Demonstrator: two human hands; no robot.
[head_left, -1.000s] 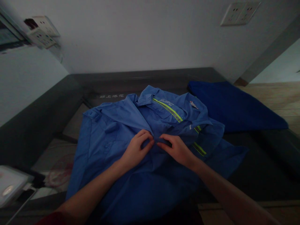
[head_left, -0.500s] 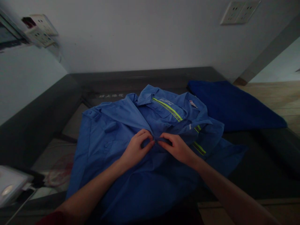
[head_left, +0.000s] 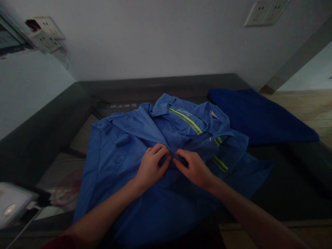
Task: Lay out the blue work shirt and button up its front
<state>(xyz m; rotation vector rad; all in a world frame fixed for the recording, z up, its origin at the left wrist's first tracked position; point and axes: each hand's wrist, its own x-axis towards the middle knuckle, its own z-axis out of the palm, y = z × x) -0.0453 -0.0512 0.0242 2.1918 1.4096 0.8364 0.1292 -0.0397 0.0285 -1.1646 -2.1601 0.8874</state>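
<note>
A blue work jacket (head_left: 192, 204) with yellow-green reflective strips lies spread and rumpled on the dark table. My left hand (head_left: 153, 162) pinches the jacket's front edge near its middle, thumb against the fingertips. Close beside it, my right hand (head_left: 195, 167) has its thumb and forefinger curled at the same edge, a narrow gap from the left fingertips. The bit of cloth, or any fastener, at the fingertips is too dark to make out. The collar points away from me, and white lettering shows above the chest strip.
A darker blue folded cloth (head_left: 259, 117) lies on the table's right part. At the lower left stands a white device (head_left: 15, 204) with a cable. Wall sockets (head_left: 267, 13) are at the upper right, with more sockets (head_left: 48, 34) at the left. The dark table (head_left: 155, 83) meets the wall behind.
My fingertips have drawn slightly apart, the right ones a little lower. The jacket lies almost as before.
</note>
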